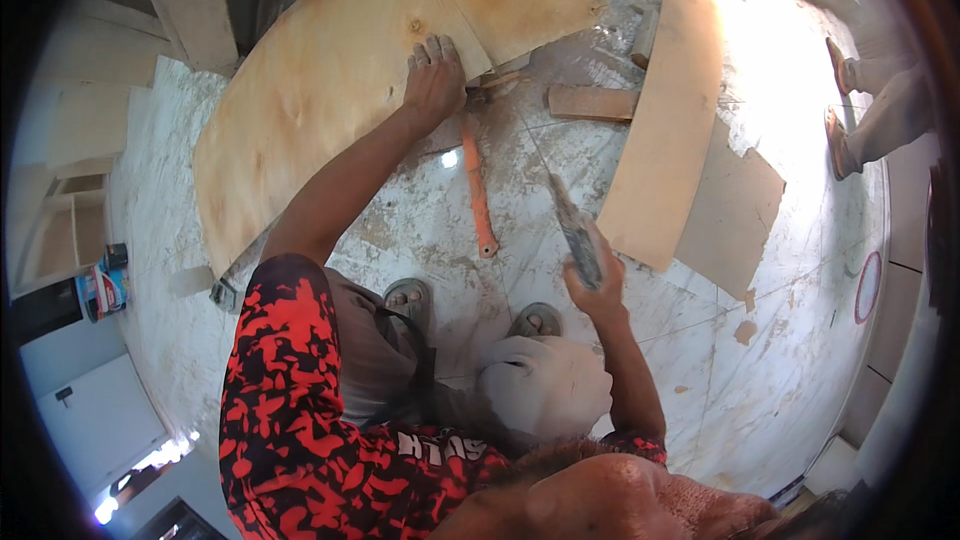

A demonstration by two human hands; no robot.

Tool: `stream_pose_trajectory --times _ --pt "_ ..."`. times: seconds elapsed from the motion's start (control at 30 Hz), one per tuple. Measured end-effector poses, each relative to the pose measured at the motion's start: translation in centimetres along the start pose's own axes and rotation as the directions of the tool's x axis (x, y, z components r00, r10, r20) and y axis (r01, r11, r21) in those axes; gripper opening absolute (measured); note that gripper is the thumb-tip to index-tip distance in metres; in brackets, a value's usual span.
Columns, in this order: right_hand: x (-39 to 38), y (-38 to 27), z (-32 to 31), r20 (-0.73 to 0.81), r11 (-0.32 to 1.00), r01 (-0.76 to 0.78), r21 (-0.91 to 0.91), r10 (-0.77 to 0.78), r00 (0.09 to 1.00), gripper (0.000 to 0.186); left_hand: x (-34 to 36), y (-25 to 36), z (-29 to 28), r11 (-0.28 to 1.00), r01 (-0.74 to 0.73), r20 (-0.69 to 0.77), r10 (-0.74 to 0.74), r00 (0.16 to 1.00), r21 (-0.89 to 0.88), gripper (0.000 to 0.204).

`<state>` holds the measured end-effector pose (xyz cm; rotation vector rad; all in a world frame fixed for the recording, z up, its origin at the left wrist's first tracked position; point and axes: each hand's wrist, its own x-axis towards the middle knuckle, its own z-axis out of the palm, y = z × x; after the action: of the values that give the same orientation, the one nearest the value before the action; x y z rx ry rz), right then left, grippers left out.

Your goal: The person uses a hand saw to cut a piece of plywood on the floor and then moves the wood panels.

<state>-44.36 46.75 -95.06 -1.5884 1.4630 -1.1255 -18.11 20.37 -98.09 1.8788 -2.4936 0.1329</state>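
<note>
A large plywood sheet (300,110) with a curved edge lies ahead of me, a thin straight line running across it. My left hand (435,85) rests flat near the sheet's near edge, fingers stretched out, beside that line. My right hand (597,275) is wrapped round the dark grip of a handsaw (572,225). The saw's narrow blade, seen nearly edge-on, points forward and left toward the sheet's edge. Between my hands an orange-handled hammer (477,190) lies on the floor, its head close to the plywood and partly in shadow.
A long plywood strip (665,130) lies to the right, over a thin ragged-edged sheet (735,200). A short wood block (592,102) sits beside it. Another person's feet (842,145) stand far right. A paint bucket (103,288) is at left. Dust covers the tiled floor (400,210).
</note>
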Motion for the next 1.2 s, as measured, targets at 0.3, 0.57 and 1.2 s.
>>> stream_pose_trajectory --times 0.3,0.57,1.2 --pt "6.8 0.1 2.6 -0.025 0.995 0.094 0.035 -0.093 0.995 0.056 0.1 0.1 0.6 0.995 -0.068 0.044 0.065 0.997 0.070 0.062" --pt "-3.6 2.9 0.0 0.054 0.999 -0.021 -0.031 0.023 0.998 0.059 -0.8 -0.9 1.6 0.978 -0.105 0.105 0.087 0.991 0.178 0.070" --pt "8.4 3.6 7.9 -0.056 0.994 0.107 -0.003 -0.107 0.993 0.061 0.3 -1.6 1.8 0.965 -0.156 0.063 0.146 0.987 0.213 0.063"
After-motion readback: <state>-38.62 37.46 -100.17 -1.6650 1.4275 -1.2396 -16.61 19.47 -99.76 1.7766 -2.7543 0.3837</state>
